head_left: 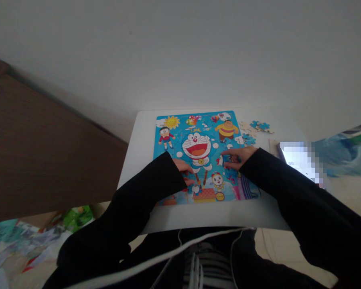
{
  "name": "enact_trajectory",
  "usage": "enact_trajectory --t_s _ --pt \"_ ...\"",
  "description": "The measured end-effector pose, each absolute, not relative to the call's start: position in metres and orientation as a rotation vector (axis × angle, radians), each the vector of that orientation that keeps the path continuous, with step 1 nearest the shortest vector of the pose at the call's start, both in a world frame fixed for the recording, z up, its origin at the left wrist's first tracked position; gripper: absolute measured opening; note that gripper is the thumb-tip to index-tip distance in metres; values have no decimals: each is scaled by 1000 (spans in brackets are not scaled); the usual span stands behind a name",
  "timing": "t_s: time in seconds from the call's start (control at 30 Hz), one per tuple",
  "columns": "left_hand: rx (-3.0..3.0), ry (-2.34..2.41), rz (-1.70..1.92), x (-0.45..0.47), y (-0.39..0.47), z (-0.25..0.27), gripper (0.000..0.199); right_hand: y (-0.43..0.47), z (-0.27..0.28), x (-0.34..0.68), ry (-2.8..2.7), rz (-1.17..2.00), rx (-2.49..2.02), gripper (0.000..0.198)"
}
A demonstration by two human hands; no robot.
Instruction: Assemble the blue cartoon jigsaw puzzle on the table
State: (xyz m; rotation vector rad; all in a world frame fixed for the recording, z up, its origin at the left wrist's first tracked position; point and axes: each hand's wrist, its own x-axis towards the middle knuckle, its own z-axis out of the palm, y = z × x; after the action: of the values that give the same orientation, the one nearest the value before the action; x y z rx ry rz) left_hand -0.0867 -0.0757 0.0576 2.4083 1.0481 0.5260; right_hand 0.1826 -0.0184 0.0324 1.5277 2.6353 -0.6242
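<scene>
A blue cartoon jigsaw puzzle (195, 150) lies on a small white table, a big laughing cat figure at its middle. My left hand (184, 169) rests low over the board, left of the cat's feet, its thumb and fingers apart. Just below its fingertips is a puzzle piece with a white round part (196, 188). On the right half of the board my right hand (239, 156) reaches in with index finger and thumb spread. A red-and-white patch (219, 160) shows beside its fingertips. I see no piece gripped in either hand; the sleeves hide both wrists.
Loose puzzle pieces (257, 127), some blue and some plain-backed, lie right of the board on the white table (135, 140). A lit phone screen (301, 162) is farther right, near a clear plastic bag (343, 154). A brown wooden panel (48, 148) stands at left. A white cord (168, 255) crosses my lap.
</scene>
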Motion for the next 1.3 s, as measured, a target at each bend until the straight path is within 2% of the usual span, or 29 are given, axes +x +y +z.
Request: enact_trajectory --t_s 0.2,0.3,0.4,0.57,0.67,0.8,0.93,1.1,1.3 --pt "2461 977 545 -86 -76 46 23 -17 35 179 2666 -702 1665 26" --pt "2479 974 589 -84 -76 44 23 -17 36 177 2610 -870 1838 23" --pt "2461 1020 634 -84 -75 44 23 -19 36 174 2491 -1230 1956 23" --pt "2335 1248 712 -81 -76 43 31 -30 43 159 2337 -2006 1956 28" --pt "2211 1305 781 -75 -79 43 31 -36 47 147 2256 -2189 1864 25" --pt "1979 1319 872 -68 -82 41 28 -34 43 133 2196 -2258 1724 21" --pt "1975 1331 812 -71 -78 33 41 -32 35 121 2125 -2224 1821 18" --pt "1934 1301 804 -84 -71 18 27 -31 28 109 2215 -2187 1825 15" --pt "1917 1332 780 -109 -51 -4 28 -36 14 102 2590 -1853 1821 27"
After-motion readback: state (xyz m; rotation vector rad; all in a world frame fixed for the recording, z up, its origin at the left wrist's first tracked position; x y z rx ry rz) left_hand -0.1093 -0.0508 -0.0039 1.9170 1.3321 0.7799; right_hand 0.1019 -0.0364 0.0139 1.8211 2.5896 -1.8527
